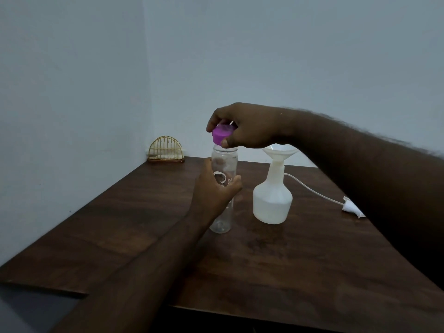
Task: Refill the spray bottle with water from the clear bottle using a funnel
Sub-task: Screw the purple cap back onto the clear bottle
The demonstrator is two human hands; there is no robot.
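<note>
Dark wooden desk (288,260) by pale walls, left hand (216,191) gripping clear bottle (223,169), right hand (247,128) pinching purple cap (222,134) above its mouth, funnel (280,152) seated in white spray bottle (272,200).

Left hand (213,193) is wrapped around the middle of the clear bottle (224,162), which stands upright on the desk (264,260). Right hand (249,127) pinches the purple cap (222,133), tilted right at the bottle's mouth; can't tell if it's touching. Just to the right is the white spray bottle (272,203) with the funnel (280,152) sitting in its neck. The spray head (350,207) and its tube lie further right, and there's a gold wire holder (166,150) in the far corner.
</note>
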